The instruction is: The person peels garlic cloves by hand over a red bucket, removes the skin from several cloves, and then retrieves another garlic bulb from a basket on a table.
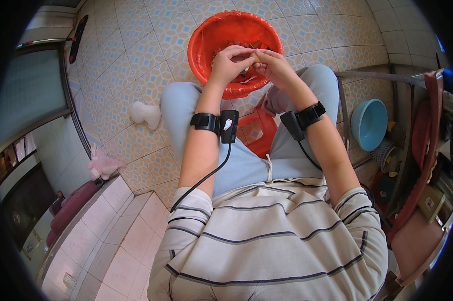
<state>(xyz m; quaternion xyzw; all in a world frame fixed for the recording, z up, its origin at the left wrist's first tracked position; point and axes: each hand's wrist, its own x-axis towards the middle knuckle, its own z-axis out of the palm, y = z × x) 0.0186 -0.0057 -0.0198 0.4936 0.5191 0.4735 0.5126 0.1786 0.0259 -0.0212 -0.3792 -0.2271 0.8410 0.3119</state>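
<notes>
Both of my hands meet over a red plastic basin that looks lined with a red plastic bag and has mixed scraps inside. Between the fingertips is a small pale yellowish piece, too small to identify. My right hand pinches it with thumb and fingers. My left hand has its fingers bent, with the thumb and fingertips at the same piece; whether it also grips it is unclear. Black devices with cables are strapped to both forearms.
Below the basin, a red plastic stool shows between the knees. A white bone-shaped plush and a pink plush lie on the left. At the right, a metal-framed rack stands near a blue basin. A broom is at the upper left.
</notes>
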